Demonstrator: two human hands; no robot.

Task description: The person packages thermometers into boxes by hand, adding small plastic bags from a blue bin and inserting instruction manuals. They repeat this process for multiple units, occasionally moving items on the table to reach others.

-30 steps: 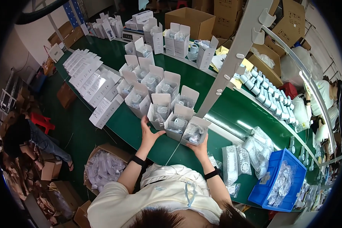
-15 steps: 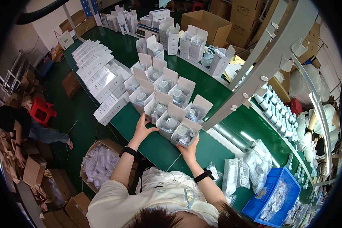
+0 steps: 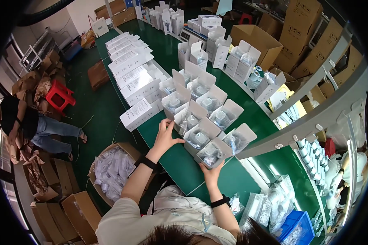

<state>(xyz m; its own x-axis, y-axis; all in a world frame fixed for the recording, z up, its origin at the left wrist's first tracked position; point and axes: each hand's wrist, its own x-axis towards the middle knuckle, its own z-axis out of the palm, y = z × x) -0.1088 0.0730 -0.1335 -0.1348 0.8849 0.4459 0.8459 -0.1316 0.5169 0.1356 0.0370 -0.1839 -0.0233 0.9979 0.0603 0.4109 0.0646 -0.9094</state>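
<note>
Open white boxes (image 3: pixel 198 139) stand upright in a tight cluster on the green table. Their lids are up, and each holds a bagged pale device. At the cluster's left side is my left hand (image 3: pixel 166 137), fingers spread, fingertips and thumb against the box walls. My right hand (image 3: pixel 212 173) cups the lower near side of the nearest box (image 3: pixel 213 154), thumb and fingers apart around its corner; some fingers are hidden behind it. Clear plastic wraps the device (image 3: pixel 198 139) in the box just beyond.
White closed boxes (image 3: pixel 133 81) lie stacked along the table's left edge. More open boxes (image 3: pixel 241 61) line the far side. A grey metal post (image 3: pixel 282 141) crosses on the right, near bubble-wrapped packs (image 3: pixel 280 200) and a blue bin (image 3: pixel 296 228). A carton of plastic bags (image 3: pixel 112 169) stands left.
The view has turned, so the table and boxes sit farther right and lower in the picture. Both hands keep their places against the boxes.
</note>
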